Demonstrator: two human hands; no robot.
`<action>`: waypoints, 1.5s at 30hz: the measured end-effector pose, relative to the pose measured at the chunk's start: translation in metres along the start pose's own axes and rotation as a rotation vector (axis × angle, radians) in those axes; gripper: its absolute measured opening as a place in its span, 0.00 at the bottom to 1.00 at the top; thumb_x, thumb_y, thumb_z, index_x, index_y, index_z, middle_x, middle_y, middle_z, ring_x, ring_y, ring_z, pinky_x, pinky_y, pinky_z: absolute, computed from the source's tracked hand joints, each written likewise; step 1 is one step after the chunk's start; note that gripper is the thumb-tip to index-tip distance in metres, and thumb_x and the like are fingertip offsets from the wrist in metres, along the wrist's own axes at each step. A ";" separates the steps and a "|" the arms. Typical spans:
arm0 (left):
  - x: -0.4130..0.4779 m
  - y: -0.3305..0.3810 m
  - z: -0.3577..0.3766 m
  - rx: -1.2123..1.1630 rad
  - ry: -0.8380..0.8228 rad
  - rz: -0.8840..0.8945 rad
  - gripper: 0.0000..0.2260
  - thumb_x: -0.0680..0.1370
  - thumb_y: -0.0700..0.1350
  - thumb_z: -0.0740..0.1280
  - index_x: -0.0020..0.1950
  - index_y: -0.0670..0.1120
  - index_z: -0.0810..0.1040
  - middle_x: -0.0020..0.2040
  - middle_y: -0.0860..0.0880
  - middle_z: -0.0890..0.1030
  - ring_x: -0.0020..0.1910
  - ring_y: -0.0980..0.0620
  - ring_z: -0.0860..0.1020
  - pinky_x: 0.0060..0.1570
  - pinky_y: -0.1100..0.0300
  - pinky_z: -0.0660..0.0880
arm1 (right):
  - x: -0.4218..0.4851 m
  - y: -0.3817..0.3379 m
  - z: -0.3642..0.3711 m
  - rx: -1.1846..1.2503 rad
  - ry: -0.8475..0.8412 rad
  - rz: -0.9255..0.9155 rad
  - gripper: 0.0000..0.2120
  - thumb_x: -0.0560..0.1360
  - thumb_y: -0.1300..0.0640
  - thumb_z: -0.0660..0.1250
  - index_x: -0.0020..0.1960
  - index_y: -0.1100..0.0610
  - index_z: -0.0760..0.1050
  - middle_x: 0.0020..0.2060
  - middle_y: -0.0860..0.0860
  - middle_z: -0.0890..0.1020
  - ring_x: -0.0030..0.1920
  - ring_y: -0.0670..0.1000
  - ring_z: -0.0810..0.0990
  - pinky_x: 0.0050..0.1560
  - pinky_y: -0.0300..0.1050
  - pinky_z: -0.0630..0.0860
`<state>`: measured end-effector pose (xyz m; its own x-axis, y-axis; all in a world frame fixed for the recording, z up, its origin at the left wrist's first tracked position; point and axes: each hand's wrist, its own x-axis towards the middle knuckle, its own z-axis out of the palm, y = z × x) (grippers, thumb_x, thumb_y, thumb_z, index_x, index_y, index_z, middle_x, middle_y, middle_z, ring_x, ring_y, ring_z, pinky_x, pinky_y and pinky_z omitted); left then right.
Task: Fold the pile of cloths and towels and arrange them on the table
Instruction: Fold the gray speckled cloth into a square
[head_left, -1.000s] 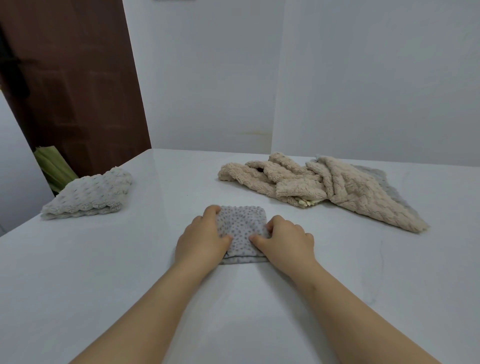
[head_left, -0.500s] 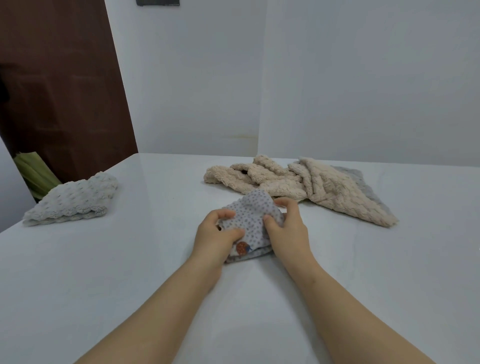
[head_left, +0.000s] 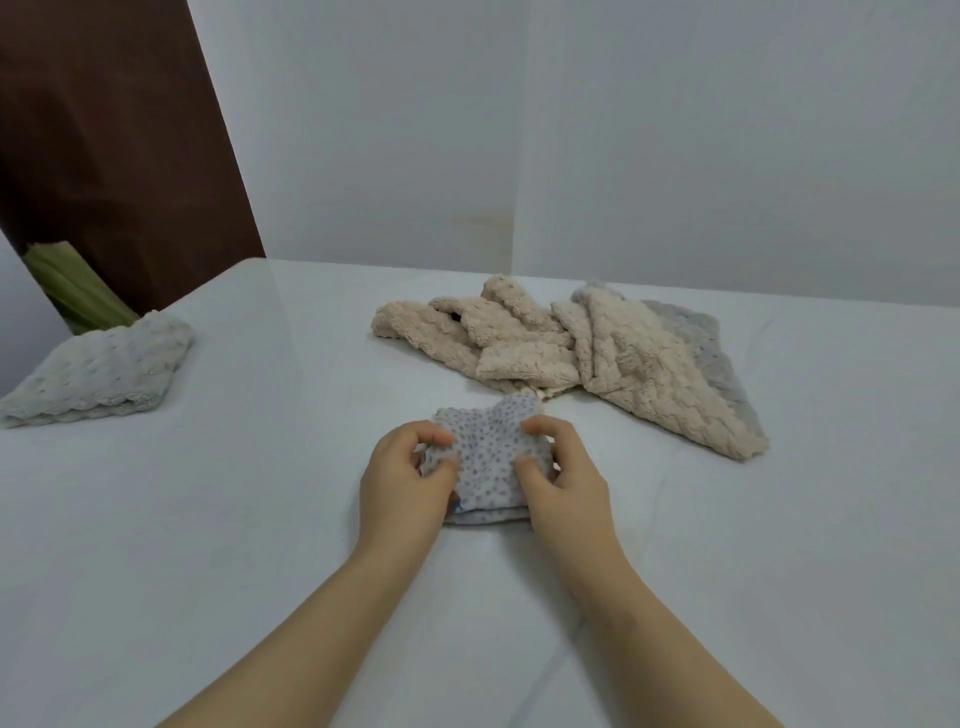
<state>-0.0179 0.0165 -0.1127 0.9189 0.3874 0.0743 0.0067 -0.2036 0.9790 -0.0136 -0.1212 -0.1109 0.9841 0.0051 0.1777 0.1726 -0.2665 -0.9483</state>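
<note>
- Since half a second ago, both hands have shifted on the small grey dotted fleece cloth (head_left: 488, 457): the red-brown spot that showed near the left thumb is out of sight, and a sliver of blue shows there.
- Left hand (head_left: 402, 483) pinches the cloth's left side, thumb over curled fingers; right hand (head_left: 563, 486) pinches its right side likewise.
- Cloth sits folded at table centre, near edge on the white table (head_left: 208, 545), far edge lifted and rumpled. Hands hide both its sides.
- Heap of beige fluffy towels (head_left: 545, 353) lies just behind it, over a grey towel (head_left: 711, 343) that is mostly covered.
- Folded pale bubbly towel (head_left: 104, 369) lies by the table's left edge, well apart.
- Green object (head_left: 72, 286) beyond that edge, by the brown door (head_left: 104, 130): can't identify.
- Bare tabletop on both sides of the forearms.
</note>
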 end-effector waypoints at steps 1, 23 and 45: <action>0.000 0.003 0.002 0.015 0.001 -0.034 0.13 0.72 0.36 0.67 0.40 0.57 0.76 0.51 0.45 0.80 0.47 0.41 0.79 0.47 0.46 0.79 | 0.001 0.000 -0.003 0.000 -0.025 0.021 0.14 0.75 0.62 0.61 0.49 0.42 0.70 0.35 0.43 0.74 0.28 0.40 0.69 0.32 0.32 0.66; -0.075 0.120 0.176 -0.175 -0.093 -0.704 0.14 0.73 0.30 0.67 0.33 0.42 0.68 0.36 0.41 0.76 0.37 0.46 0.76 0.38 0.56 0.75 | 0.014 0.010 -0.247 0.060 -0.203 0.337 0.14 0.74 0.68 0.60 0.40 0.49 0.72 0.39 0.49 0.75 0.41 0.50 0.71 0.43 0.44 0.68; -0.211 0.166 0.376 -0.089 0.035 -0.536 0.13 0.72 0.30 0.66 0.34 0.46 0.73 0.35 0.49 0.75 0.35 0.54 0.74 0.40 0.62 0.72 | -0.003 0.068 -0.479 -0.046 -0.333 0.355 0.14 0.75 0.67 0.59 0.41 0.50 0.75 0.44 0.46 0.77 0.40 0.47 0.73 0.40 0.38 0.71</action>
<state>-0.0619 -0.4371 -0.0376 0.7820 0.4461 -0.4353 0.4360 0.1074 0.8935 -0.0257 -0.6011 -0.0501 0.9433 0.2118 -0.2557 -0.1711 -0.3498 -0.9211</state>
